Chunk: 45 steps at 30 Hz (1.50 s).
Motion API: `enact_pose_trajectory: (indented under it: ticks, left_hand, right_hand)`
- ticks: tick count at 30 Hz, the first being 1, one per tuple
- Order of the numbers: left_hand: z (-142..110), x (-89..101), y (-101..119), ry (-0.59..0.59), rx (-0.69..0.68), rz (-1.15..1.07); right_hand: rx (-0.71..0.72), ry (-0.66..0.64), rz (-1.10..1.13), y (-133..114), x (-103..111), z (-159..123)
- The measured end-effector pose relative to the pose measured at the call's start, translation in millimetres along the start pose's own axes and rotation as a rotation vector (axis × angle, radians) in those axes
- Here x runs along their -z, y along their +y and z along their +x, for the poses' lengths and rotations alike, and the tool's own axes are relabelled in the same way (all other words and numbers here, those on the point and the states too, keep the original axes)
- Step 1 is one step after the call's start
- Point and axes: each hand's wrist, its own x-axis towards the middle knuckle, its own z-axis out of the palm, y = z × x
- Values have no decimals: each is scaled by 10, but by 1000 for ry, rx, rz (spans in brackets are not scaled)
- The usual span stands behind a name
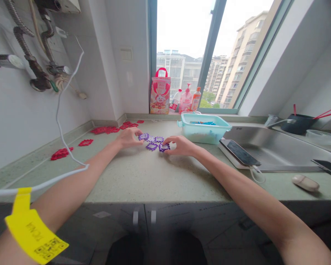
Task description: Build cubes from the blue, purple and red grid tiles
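Several purple toothed plastic pieces [153, 142] lie joined in a small cluster on the green countertop [143, 176]. My left hand [129, 137] pinches the purple piece at the cluster's left end. My right hand [181, 145] has its fingers closed on the purple piece at the cluster's right end. Red pieces of the same kind [106, 129] lie in groups along the back left of the counter, away from both hands.
A pale blue plastic tub [204, 129] holding blue pieces stands just right of the cluster. A phone on a white power bank [240, 154] rests by the steel sink [278, 147]. Bottles and a red-and-white bag [160, 92] stand on the window sill. A white cable [63, 140] hangs at left.
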Motion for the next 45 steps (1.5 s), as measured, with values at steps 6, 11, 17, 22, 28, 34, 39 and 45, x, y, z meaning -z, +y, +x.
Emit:
enact_pose_trajectory:
  ticks: [6, 11, 17, 22, 28, 34, 39, 45]
  left_hand:
    - [-15, -118, 140, -52, -135, -182]
    - [-13, -148, 277, -120, -181, -196]
    - [-28, -134, 353, -187, -165, -156]
    - [-33, -155, 340, -206, -124, -130]
    - [-27, -175, 302, -208, -139, -156]
    - [-28, -142, 311, -219, -161, -171]
    - [-31, -117, 320, -229, -146, -168]
    - [-31, -137, 315, -215, -162, -182]
  right_hand:
    - [62, 134, -14, 5, 1, 26]
    - [55, 134, 18, 47, -78, 44]
    - [-19, 44, 84, 57, -154, 52]
    - [-59, -4, 138, 49, -178, 57]
    - [-78, -19, 158, 83, -200, 49]
    - [-92, -12, 93, 88, -198, 40]
    - [-83, 6, 48, 64, -201, 36]
    - [-75, 16, -9, 73, -219, 38]
